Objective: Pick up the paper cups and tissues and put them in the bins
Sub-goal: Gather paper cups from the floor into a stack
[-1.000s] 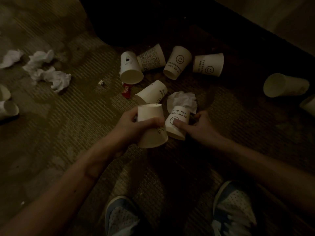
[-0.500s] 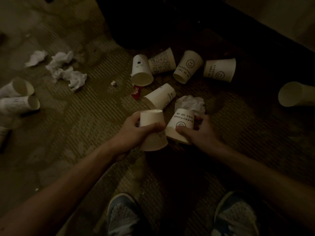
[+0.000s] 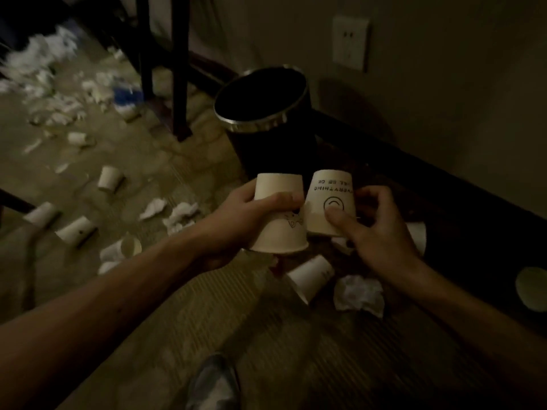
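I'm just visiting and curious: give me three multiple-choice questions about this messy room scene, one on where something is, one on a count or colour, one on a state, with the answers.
1. Where does the bin stand relative to the two held cups?
A. Beyond them, near the wall
B. Behind the person's feet
C. On a table

2. How many cups is the person holding?
A. One
B. Two
C. Four

3. How is the smiley cup oriented in the right hand?
A. Upright, mouth up
B. Upside down, mouth down
C. Crushed flat

Answers:
1 A: the dark bin with its metal rim sits past the hands, by the wall with the socket.
2 B: the left hand grips a plain-sided cup, and the right hand grips the smiley cup.
3 B: its narrow base points up and its lettering reads inverted.
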Demonstrator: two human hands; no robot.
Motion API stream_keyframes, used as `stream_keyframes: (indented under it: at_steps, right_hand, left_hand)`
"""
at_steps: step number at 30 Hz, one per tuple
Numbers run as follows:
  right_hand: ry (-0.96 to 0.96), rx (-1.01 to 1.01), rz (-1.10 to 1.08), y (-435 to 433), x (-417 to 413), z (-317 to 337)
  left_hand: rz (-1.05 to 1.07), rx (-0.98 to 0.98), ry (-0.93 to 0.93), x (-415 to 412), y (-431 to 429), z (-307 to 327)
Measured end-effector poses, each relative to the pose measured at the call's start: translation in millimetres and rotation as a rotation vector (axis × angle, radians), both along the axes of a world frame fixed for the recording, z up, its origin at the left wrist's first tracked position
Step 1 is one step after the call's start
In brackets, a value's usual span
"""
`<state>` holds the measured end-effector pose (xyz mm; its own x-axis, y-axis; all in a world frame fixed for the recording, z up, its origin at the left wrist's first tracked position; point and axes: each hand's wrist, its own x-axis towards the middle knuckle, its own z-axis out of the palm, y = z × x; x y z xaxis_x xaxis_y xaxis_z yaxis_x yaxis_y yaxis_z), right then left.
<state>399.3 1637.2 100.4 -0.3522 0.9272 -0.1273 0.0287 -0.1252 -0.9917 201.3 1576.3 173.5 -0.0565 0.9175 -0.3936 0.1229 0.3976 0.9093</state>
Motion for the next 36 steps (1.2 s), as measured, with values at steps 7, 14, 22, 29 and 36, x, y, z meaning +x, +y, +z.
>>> stream_keyframes:
  at_steps: [7, 14, 22, 29, 36]
  right_hand:
    - [-0.022, 0.120, -0.019, 66, -47, 60]
    - [-0.100, 0.174, -0.143, 125, -115, 93]
    - [-0.176, 0.126, -0.144, 184, -186, 98]
    - [-0.428, 0.219, -0.118, 209, -201, 60]
    - [-0.809, 0.537, 0.093, 196, -192, 35]
  left_hand:
    - [-0.080, 0.166, 0.079, -57, 57, 43]
    - [-0.080, 0.349, 0.110, -109, 137, 58]
    - [-0.007, 0.304, 0.046, -174, 213, 45]
    - [-0.019, 0.228, 0.287, -188, 258, 0]
    - [-0.102, 0.436, 0.653, -181, 261, -40]
